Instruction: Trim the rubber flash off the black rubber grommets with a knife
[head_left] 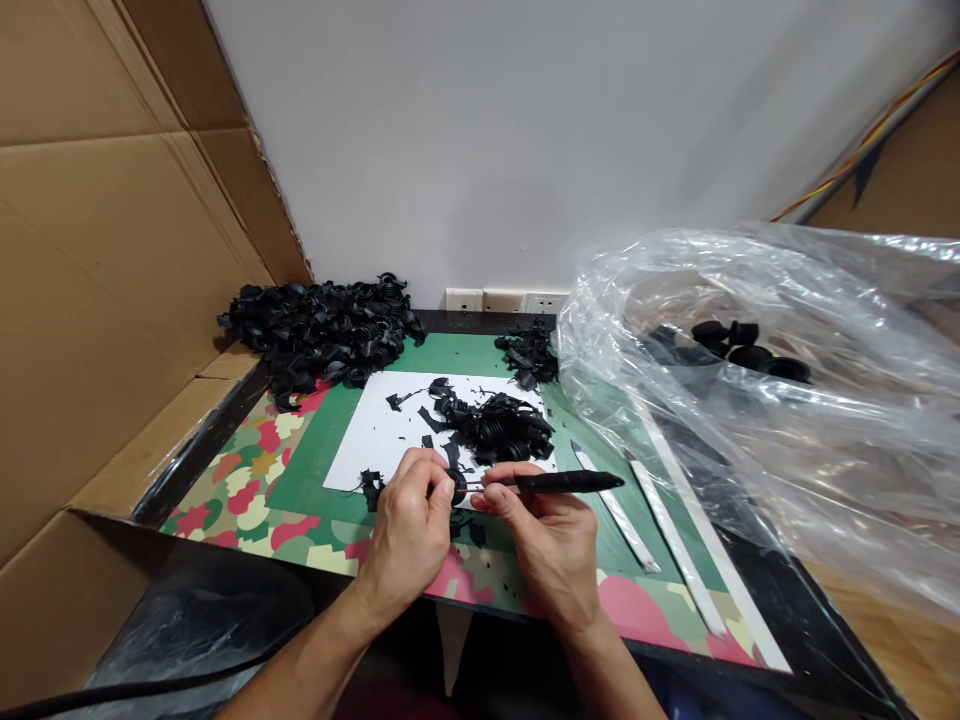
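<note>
My left hand (411,520) is closed in a pinch on a small black rubber ring (458,486) just above the near edge of the white sheet (382,430). My right hand (546,535) grips a slim black-handled knife (570,482), its thin blade pointing left into the ring. Both hands meet over the green mat (300,480). A heap of black ribbed rubber pieces (499,425) lies on the white sheet right behind my fingers, with small black trimmings scattered around.
A large pile of black rubber offcuts (322,325) sits at the back left. A big clear plastic bag (750,400) holding black round parts (750,345) fills the right. White strips (652,510) lie beside it. Cardboard walls (112,250) stand left; wall sockets (502,300) behind.
</note>
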